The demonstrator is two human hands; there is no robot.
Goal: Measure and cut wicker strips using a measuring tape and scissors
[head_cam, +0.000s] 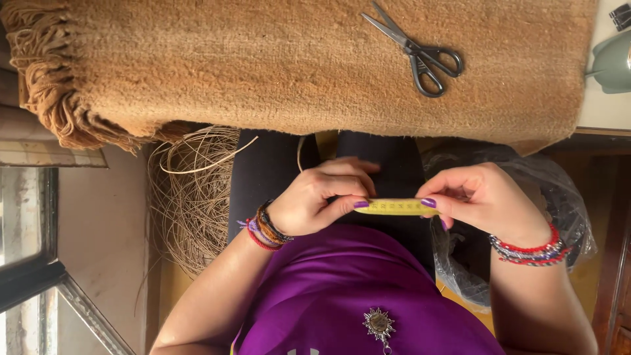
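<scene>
left hand [315,197] + right hand [480,197] pinch yellow tape measure [397,207] ends | scissors [414,52] at 12 o'clock on brown mat [263,66] | cane coil [190,190] at 9

Scissors [416,51] on mat [263,66] — reed coil [190,197]

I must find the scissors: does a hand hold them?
No, the scissors lie alone on the brown mat; both hands hold a yellow measuring tape.
</scene>
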